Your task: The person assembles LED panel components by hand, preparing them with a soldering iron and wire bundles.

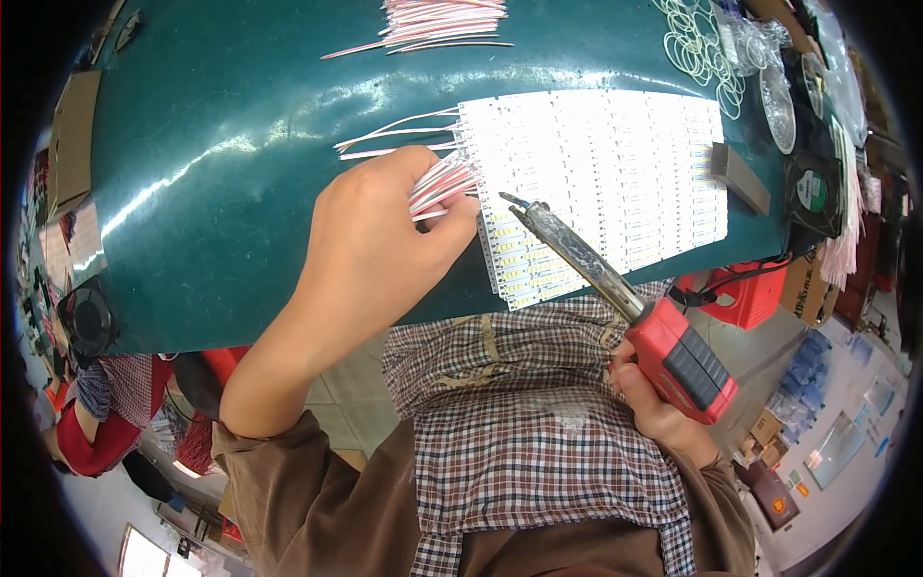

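My left hand [370, 231] is closed around a bundle of thin white and red wires [444, 186] at the left edge of a panel of white LED strip boards [606, 163]. A few more wires [394, 135] stick out leftward from the panel's upper left edge. In my right hand [663, 413] is a soldering iron [685, 361] with a red and black handle. Its dark tip points up and left, over the boards' left part and just right of my left fingertips. Whether the tip touches a board I cannot tell. Yellow LEDs show along the panel's lower left rows.
A pile of red and white wires [444, 24] lies at the table's far side. A grey block [740, 178] rests at the panel's right end, near a black fan [814, 197]. Pale tangled cord [694, 48] lies far right. Another person's red sleeve [82, 433] shows at left.
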The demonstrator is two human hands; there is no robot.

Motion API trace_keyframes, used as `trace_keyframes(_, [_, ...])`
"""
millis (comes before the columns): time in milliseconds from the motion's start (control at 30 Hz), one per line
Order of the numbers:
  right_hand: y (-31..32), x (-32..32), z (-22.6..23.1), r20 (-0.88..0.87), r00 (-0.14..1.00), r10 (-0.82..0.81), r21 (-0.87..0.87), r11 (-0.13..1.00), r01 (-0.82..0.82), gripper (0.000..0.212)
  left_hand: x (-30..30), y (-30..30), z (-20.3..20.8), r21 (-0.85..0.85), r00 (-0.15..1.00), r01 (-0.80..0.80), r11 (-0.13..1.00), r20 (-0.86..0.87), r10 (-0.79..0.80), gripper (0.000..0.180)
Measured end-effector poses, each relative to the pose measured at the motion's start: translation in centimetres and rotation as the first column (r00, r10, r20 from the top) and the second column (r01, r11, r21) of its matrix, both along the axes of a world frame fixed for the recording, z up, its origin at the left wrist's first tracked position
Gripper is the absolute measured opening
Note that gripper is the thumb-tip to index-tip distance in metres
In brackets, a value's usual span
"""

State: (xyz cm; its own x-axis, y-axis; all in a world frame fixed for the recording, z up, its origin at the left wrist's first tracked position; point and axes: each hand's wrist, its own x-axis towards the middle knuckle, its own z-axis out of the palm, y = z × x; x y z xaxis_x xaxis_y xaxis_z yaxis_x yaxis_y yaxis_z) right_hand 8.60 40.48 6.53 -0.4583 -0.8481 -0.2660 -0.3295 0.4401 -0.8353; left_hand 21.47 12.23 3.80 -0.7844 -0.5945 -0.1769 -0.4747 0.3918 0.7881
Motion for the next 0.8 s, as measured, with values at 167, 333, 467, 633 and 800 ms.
trace_keyframes(167, [0.1,0.0,0.1,0.022,1.0,0.005,0.017,1.0,-0.006,0.024,0.9,-0.8,0.1,0.121,1.0,-0.024,0.992,0.018,0.022,0.02])
trace_keyframes(333, [0.4,-0.1,0.2,-0.001,1.0,-0.004,-0.007,1.0,0.004,0.024,2.1,-3.6,2.3,-0.015,0.98,-0.185,0.983,-0.076,0.184,0.021])
trace_keyframes(467, [0.5,-0.2,0.1,-0.022,1.0,-0.008,-0.031,0.999,0.007,0.023,1.5,-2.3,4.4,0.045,0.978,-0.194,0.98,-0.072,0.196,0.017])
trace_keyframes(633, [1.0,-0.1,0.3,-0.032,0.999,0.0,0.008,1.0,0.0,0.023,1.3,-0.1,2.5,0.009,0.996,-0.059,0.998,-0.073,0.06,0.017])
trace_keyframes(800, [1.0,0.0,0.2,-0.039,0.999,-0.003,-0.016,1.0,0.002,0.024,1.1,0.9,1.6,0.002,0.999,-0.025,1.0,-0.021,0.025,0.017])
